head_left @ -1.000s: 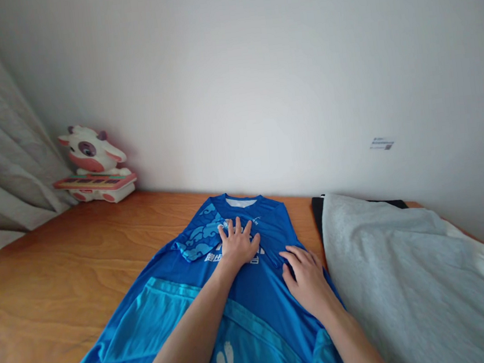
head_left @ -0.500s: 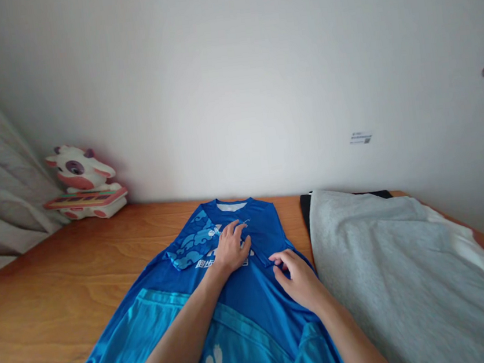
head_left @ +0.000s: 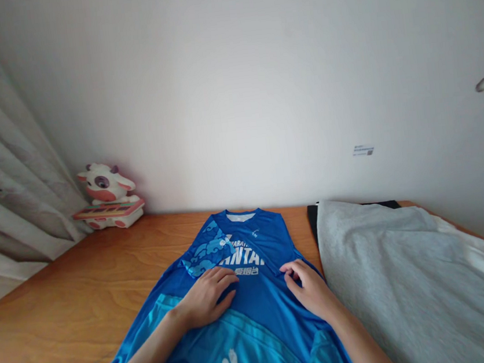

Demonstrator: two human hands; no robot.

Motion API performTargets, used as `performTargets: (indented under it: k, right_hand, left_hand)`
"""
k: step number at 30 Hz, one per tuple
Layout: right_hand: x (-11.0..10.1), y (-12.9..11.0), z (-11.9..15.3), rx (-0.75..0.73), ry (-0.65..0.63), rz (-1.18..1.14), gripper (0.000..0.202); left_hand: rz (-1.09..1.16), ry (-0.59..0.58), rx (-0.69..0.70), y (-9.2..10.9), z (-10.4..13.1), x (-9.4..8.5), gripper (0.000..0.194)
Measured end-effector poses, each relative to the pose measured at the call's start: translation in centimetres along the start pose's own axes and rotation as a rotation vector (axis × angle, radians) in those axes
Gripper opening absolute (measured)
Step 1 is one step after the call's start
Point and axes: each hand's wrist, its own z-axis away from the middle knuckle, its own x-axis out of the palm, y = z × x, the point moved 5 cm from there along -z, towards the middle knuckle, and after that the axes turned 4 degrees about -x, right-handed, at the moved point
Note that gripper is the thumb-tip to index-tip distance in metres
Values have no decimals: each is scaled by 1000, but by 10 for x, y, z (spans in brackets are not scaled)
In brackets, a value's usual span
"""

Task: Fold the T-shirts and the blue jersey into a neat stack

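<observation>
A blue T-shirt [head_left: 264, 295] with white lettering lies spread on a wooden surface, collar toward the wall, its sleeves folded inward across the chest. Lighter blue fabric [head_left: 252, 343] with a white leaf-like mark crosses its lower part. My left hand [head_left: 207, 296] rests palm down over the shirt's left middle, fingers stretched and thumb apart. On the right side, my right hand [head_left: 309, 287] has its fingers curled toward the thumb at the end of the folded sleeve, appearing to pinch the cloth there.
Grey cloth [head_left: 374, 271] lies to the right, with black fabric [head_left: 382, 205] and white fabric [head_left: 471, 243] showing at its edges. A toy cow with a keyboard [head_left: 108, 199] stands back left beside a curtain [head_left: 9, 173]. The wall [head_left: 233, 101] rises behind the wooden surface [head_left: 62, 295].
My left hand has slid from the shirt's chest down toward its lower left, uncovering the lettering. My right hand stays by the sleeve end. The whole view has shifted slightly.
</observation>
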Motion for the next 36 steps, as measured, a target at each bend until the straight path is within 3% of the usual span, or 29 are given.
performTargets:
  k: [4, 7, 15, 21, 28, 31, 36]
  right_hand:
    - [1, 1, -1, 21, -13, -25, 26]
    - [2, 2, -1, 30, -26, -36, 28]
    - [0, -11, 5, 57, -142, -39, 30]
    - [0, -22, 12, 141, -348, -59, 35]
    - [-9, -15, 24, 341, -587, -178, 45]
    - [-15, -14, 33, 442, -698, -234, 51]
    - [-22, 0, 54, 517, -781, -130, 37]
  left_hand:
    - [49, 71, -135, -27, 44, -23, 27]
    - [59, 66, -243, -40, 59, -35, 27]
    - [41, -108, -267, -34, 64, -37, 51]
    - [52, -85, -409, -58, 79, -46, 68]
    - [-15, -19, -501, -83, 90, -54, 63]
    - [-23, -48, -572, -89, 91, -52, 58]
    - [-39, -75, -565, -90, 90, -48, 53]
